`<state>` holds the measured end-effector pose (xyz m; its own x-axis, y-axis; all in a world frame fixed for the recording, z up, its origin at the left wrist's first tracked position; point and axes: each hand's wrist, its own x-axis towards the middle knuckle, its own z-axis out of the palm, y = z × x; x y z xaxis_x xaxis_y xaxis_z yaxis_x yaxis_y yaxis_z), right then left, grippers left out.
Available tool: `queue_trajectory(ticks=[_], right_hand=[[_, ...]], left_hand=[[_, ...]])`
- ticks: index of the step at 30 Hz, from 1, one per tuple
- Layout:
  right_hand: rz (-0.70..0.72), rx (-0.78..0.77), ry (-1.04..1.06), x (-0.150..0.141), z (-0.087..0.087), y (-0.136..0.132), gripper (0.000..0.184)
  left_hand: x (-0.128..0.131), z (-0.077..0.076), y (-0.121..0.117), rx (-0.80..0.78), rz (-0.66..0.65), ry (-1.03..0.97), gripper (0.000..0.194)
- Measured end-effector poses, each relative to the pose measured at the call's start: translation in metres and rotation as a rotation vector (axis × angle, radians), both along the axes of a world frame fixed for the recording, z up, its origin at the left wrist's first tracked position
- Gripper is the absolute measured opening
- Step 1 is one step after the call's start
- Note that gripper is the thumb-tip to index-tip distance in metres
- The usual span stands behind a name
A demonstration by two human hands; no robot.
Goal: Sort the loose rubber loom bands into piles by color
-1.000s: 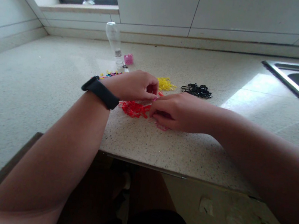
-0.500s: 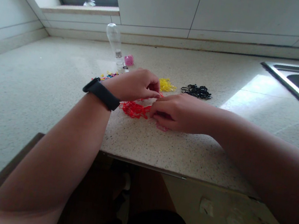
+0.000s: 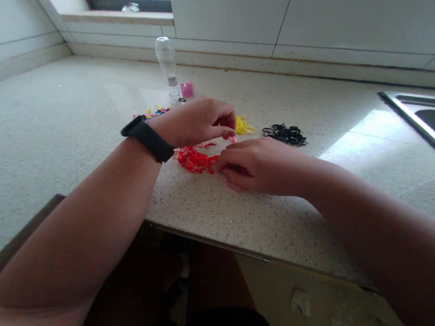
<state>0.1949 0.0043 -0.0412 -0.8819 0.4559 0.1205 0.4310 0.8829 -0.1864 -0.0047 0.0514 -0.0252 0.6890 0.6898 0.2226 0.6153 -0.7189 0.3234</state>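
My left hand [image 3: 203, 119], with a black watch band [image 3: 149, 138] on its wrist, reaches over the counter with thumb and forefinger pinched. A small pinkish rubber band [image 3: 233, 139] shows at those fingertips, right by my right hand [image 3: 261, 164]. The right fingers are curled together, and what they hold is hidden. Beside them lies a pile of red rubber bands [image 3: 196, 159]. Some pink rubber bands [image 3: 235, 187] show from beneath the right hand. Behind the hands are yellow rubber bands [image 3: 244, 125] and a heap of black rubber bands [image 3: 286, 134].
Mixed coloured bands [image 3: 157, 112] lie partly behind my left wrist. A clear bottle [image 3: 166, 58] stands upside down near a pink cube-like object [image 3: 187, 89]. A metal sink [image 3: 433, 131] is set into the speckled counter [image 3: 210, 206] on the right.
My left fingertips have lifted slightly, and the pinkish band shows more between the hands. The right hand stays almost in place.
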Motion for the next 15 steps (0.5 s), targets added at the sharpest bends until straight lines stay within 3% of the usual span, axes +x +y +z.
queue_trajectory(ticks=[15], right_hand=[[-0.018, 0.006, -0.036, -0.0011, 0.0061, -0.0027, 0.019]], left_hand=[[0.0006, 0.0040, -0.0035, 0.002, -0.017, -0.029, 0.022]])
